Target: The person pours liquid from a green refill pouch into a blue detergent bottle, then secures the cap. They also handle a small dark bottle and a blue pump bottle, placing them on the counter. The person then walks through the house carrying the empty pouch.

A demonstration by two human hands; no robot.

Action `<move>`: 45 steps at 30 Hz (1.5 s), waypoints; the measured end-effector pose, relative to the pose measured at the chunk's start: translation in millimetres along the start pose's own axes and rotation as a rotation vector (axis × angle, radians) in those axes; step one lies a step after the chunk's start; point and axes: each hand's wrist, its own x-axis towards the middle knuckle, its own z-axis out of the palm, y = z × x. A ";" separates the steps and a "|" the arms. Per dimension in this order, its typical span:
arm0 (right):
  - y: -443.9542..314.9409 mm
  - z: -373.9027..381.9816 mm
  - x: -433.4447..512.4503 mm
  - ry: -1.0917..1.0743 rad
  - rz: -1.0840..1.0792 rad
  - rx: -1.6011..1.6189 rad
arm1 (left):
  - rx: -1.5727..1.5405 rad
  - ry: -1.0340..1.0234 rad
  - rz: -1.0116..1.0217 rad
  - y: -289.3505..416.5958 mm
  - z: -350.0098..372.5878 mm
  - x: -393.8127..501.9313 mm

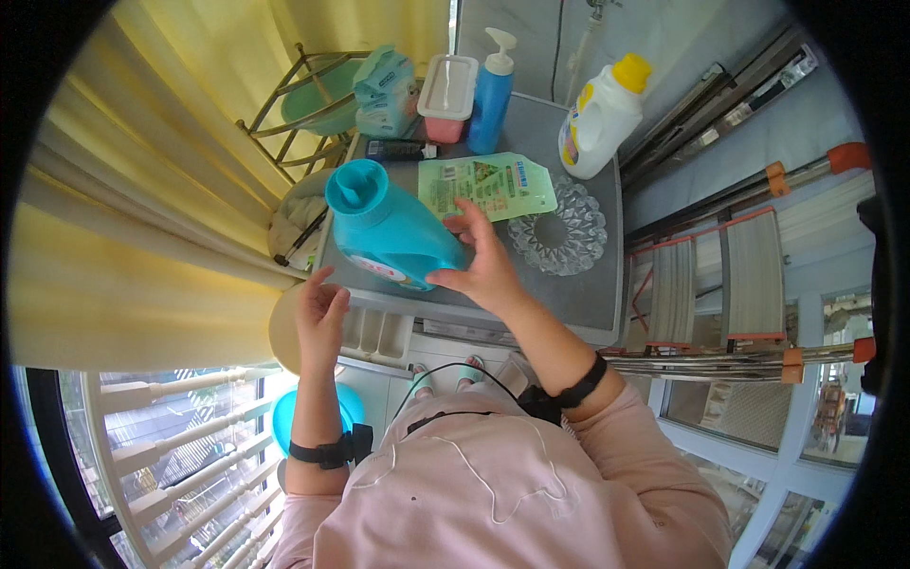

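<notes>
A teal plastic detergent jug [398,238], with an uncovered ribbed neck, stands near the front left of the grey tabletop [569,306]. My right hand [480,263] is at the jug's right side, thumb and fingers spread around its handle side; whether it grips is unclear. My left hand [320,313] hangs by the front left table edge, fingers loosely curled and apart, holding nothing. Behind the jug a light green refill pouch [498,185] lies flat, its lower right corner next to a round cut-glass dish [558,227]. A white jug with a yellow cap [604,117] stands at the back right.
Along the back are a blue pump bottle [490,99], a lidded pink container [448,99], a wipes pack [386,96] and a dark tube [398,149]. A yellow curtain [163,178] hangs left; a folded ladder [753,277] leans right. An open drawer [373,338] is below.
</notes>
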 end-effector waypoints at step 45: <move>-124.3 2.1 -21.6 -0.807 0.196 -0.985 | 0.367 0.044 0.282 -49.4 -10.6 -59.7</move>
